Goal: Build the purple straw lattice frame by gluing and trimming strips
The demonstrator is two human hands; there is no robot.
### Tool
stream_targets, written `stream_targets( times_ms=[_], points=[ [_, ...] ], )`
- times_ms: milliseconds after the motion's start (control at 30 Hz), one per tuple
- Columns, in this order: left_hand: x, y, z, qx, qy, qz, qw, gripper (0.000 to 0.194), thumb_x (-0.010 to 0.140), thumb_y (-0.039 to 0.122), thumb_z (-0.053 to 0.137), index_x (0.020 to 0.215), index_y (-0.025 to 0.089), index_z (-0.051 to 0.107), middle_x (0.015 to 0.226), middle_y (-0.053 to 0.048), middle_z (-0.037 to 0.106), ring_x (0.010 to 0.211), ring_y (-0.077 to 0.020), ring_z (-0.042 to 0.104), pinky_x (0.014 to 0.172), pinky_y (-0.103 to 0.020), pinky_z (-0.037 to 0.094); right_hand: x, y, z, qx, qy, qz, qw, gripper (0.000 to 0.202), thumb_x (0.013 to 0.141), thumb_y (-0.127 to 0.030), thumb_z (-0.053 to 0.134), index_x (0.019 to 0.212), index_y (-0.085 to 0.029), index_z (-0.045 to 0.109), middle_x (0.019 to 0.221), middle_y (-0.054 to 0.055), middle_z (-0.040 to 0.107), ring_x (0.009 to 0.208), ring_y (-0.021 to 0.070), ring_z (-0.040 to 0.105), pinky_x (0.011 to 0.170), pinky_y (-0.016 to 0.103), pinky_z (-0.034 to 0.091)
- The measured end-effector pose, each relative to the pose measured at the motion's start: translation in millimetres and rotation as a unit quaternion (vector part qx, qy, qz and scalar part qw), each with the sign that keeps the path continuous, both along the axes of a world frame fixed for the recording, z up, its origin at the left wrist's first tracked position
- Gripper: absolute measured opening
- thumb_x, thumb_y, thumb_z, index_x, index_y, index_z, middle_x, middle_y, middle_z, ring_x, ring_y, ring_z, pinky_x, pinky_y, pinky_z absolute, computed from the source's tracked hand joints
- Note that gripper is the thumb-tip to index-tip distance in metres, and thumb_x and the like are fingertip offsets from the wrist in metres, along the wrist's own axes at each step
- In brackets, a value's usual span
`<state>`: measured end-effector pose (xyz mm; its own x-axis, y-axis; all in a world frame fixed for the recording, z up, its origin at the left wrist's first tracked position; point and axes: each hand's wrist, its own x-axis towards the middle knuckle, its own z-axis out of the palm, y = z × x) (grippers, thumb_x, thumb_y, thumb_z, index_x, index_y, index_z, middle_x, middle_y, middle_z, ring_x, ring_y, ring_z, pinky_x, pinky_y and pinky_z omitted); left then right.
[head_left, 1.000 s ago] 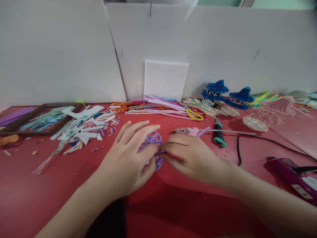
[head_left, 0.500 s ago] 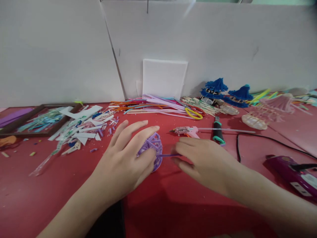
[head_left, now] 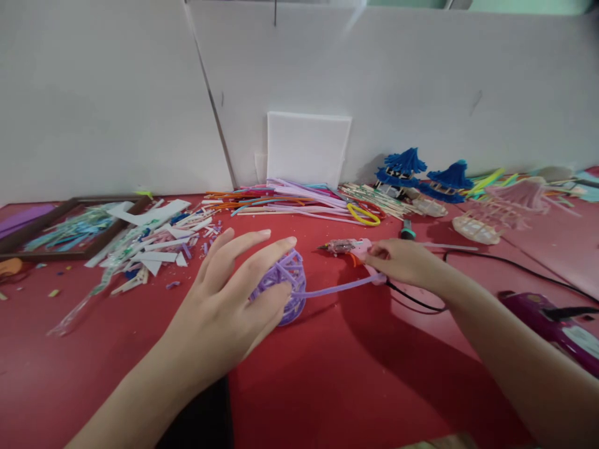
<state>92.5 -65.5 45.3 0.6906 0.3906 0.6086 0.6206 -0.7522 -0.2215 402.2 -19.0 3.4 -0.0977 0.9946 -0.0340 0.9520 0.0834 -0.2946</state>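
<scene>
My left hand (head_left: 231,296) is closed around a purple lattice ball (head_left: 292,271) of woven strips, steadying it on the red table. From the ball's right side a loose purple strip (head_left: 339,290) sticks out, its far end lying near the glue gun's handle. My right hand (head_left: 407,260) has its fingers curled on the back of a pink glue gun (head_left: 349,247), whose nozzle points left. The palm and part of the gun are hidden by my fingers.
Colourful strips (head_left: 290,198) and yellow-handled scissors (head_left: 364,215) lie at the back. Paper scraps (head_left: 161,240) and a brown frame (head_left: 88,252) sit left. At right are a cutter (head_left: 407,231), small blue-roofed models (head_left: 449,178), a black cord (head_left: 515,265) and a purple power strip (head_left: 556,330).
My right hand has let go of the purple strip and moved right onto the glue gun. The strip now hangs free. My left hand stays on the ball.
</scene>
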Motion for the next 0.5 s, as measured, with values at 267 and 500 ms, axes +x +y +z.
stream_targets(
  times_ms=[267, 500],
  points=[
    [1.7, -0.7, -8.3, 0.007, -0.059, -0.003, 0.998, 0.008, 0.087, 0.015, 0.067, 0.082, 0.022, 0.065, 0.132, -0.006, 0.059, 0.124, -0.0270, 0.051, 0.113, -0.051, 0.037, 1.5, 1.2, -28.2, 0.008, 0.002, -0.078, 0.997, 0.023, 0.083, -0.033, 0.053, 0.062, -0.023, 0.048, 0.055, 0.002, 0.064, 0.054, 0.0184, 0.062, 0.050, 0.026, 0.032],
    [-0.7, -0.3, -14.4, 0.021, -0.081, -0.008, 0.996, 0.009, 0.085, 0.013, 0.068, 0.085, 0.022, 0.066, 0.130, -0.007, 0.060, 0.123, -0.0265, 0.051, 0.112, -0.051, 0.039, -2.5, -1.8, -34.7, 0.008, 0.000, -0.051, 0.999, 0.025, 0.082, -0.038, 0.056, 0.064, -0.023, 0.050, 0.067, 0.004, 0.068, 0.062, 0.0189, 0.063, 0.054, 0.026, 0.035]
  ],
)
